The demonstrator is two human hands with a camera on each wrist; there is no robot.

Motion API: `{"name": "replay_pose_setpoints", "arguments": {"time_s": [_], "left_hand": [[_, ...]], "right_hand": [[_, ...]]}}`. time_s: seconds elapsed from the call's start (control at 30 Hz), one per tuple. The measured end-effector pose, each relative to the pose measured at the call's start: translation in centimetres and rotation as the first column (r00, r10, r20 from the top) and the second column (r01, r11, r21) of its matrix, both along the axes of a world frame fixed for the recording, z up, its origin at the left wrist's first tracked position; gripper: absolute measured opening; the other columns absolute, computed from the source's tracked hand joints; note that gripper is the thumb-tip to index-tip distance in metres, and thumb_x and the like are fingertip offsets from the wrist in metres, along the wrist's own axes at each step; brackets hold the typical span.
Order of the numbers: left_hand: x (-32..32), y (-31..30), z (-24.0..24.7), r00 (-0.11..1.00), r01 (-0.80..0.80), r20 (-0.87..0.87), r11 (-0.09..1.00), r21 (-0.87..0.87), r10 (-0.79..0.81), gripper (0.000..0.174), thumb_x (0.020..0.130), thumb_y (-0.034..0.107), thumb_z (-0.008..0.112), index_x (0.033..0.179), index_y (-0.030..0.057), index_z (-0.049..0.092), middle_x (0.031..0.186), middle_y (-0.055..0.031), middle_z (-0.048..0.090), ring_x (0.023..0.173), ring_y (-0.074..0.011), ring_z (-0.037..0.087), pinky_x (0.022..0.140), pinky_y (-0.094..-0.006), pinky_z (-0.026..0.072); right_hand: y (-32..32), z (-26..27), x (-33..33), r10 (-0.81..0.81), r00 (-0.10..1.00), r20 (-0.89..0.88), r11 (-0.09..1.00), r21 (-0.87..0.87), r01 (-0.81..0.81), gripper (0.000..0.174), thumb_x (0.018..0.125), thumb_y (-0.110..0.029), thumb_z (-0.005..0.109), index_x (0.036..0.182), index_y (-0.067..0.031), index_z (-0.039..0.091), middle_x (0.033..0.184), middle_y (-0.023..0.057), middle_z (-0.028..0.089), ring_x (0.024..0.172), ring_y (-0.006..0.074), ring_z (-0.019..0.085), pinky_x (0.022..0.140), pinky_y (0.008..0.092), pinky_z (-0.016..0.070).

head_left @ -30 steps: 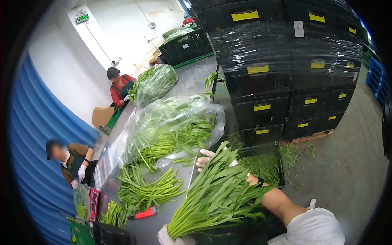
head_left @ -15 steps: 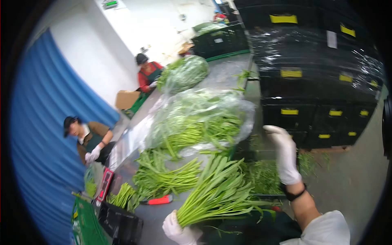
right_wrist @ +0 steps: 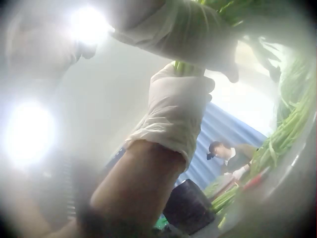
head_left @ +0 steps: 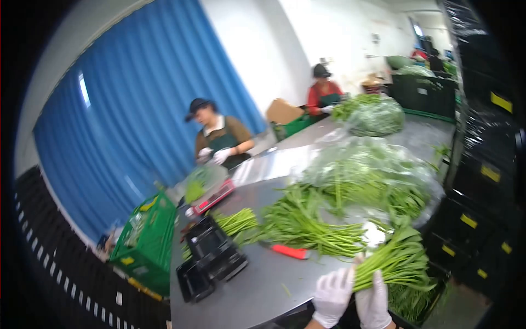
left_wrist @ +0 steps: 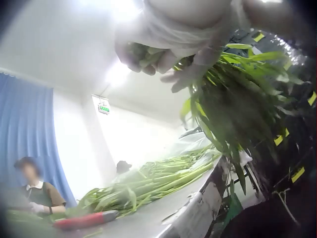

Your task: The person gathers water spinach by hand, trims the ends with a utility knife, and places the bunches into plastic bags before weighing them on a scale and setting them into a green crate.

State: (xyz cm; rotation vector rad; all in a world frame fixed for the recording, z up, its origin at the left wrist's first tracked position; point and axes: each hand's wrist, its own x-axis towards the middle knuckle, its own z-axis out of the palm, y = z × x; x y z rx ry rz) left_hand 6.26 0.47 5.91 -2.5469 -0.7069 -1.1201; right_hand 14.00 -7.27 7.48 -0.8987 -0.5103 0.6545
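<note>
A bunch of water spinach (head_left: 397, 260), with long green stems and narrow leaves, is held in front of me over the table's near right edge. My white-gloved left hand (head_left: 333, 296) grips the stem ends; the right wrist view shows this hand (right_wrist: 173, 101) curled round them. Just above it along the stems, my gloved right hand (head_left: 373, 301) wraps the bunch, its thumb against the stems. The leaves fan away to the right and hang down in the left wrist view. More loose water spinach (head_left: 323, 233) lies on the table beyond my hands.
A red-handled tool (head_left: 290, 251) lies left of the greens, near black trays (head_left: 213, 255) and a pink scale (head_left: 216, 197). Clear plastic (head_left: 367, 159) covers a heap behind. A green crate (head_left: 145, 241) stands left, stacked black crates (head_left: 487, 181) right. Two people work across the table.
The head view has swung left. My right hand, at the leaves and then raised away from the bunch, has come down beside my left hand onto the stems.
</note>
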Motion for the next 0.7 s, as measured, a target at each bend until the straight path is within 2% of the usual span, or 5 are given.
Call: {"name": "replay_pose_setpoints", "arguments": {"time_s": [0.13,0.27,0.5,0.6,0.7], "left_hand": [[1.2,0.2,1.3,0.983,0.005,0.185,0.998,-0.065,0.007,0.049,0.072,0.013,0.064,0.12,0.0076,0.058,0.105,-0.0076,0.06,0.098,-0.0253,0.058,0.088,-0.0388,0.0443],[-1.7,0.8,0.7,0.868,0.058,0.491,0.97,-0.235,0.067,0.044,0.073,0.011,0.067,0.116,0.0016,0.058,0.114,-0.0203,0.058,0.104,-0.0365,0.054,0.093,-0.0484,0.0404],[-12.4,3.5,-6.1,0.921,-0.075,0.292,0.854,-0.514,0.257,0.037,0.076,0.011,0.067,0.112,0.0045,0.06,0.113,-0.0128,0.059,0.104,-0.0344,0.054,0.091,-0.0459,0.0419],[-14.5,4.5,-7.0,0.9,-0.145,0.274,0.828,-0.542,0.338,0.032,0.076,0.01,0.066,0.107,0.0059,0.063,0.111,-0.0121,0.061,0.101,-0.0325,0.056,0.089,-0.043,0.0442],[-15.1,5.7,-7.2,0.893,-0.056,0.299,0.745,-0.665,0.335,0.029,0.076,0.01,0.064,0.105,0.0087,0.064,0.109,-0.0118,0.062,0.1,-0.0324,0.057,0.087,-0.042,0.0459]], "right_hand": [[4.7,2.7,1.2,-0.102,0.919,-0.38,0.939,0.268,0.214,0.032,0.096,-0.02,0.052,0.122,-0.0018,0.054,0.092,0.0051,0.061,0.081,0.0155,0.058,0.079,0.0323,0.0496],[9.8,7.6,7.0,-0.196,0.975,-0.107,0.897,0.382,0.222,0.046,0.093,-0.016,0.055,0.136,-0.0052,0.04,0.093,0.0002,0.056,0.085,0.0104,0.054,0.081,0.0255,0.0458],[28.9,15.3,11.7,-0.318,0.804,0.503,0.94,0.278,0.198,0.023,0.086,-0.017,0.067,0.102,-0.0025,0.062,0.089,0.0009,0.063,0.076,0.0103,0.06,0.067,0.0261,0.0469],[37.8,17.6,4.7,-0.243,0.715,0.656,0.95,0.309,0.04,0.028,0.083,-0.021,0.069,0.101,-0.0008,0.064,0.088,0.0055,0.067,0.077,0.0114,0.061,0.067,0.0252,0.0466],[44.8,18.0,-4.2,0.261,0.56,0.786,0.965,-0.233,-0.123,0.027,0.082,-0.025,0.07,0.095,-0.0012,0.064,0.085,0.0056,0.066,0.077,0.0138,0.061,0.068,0.0288,0.0485]]}}
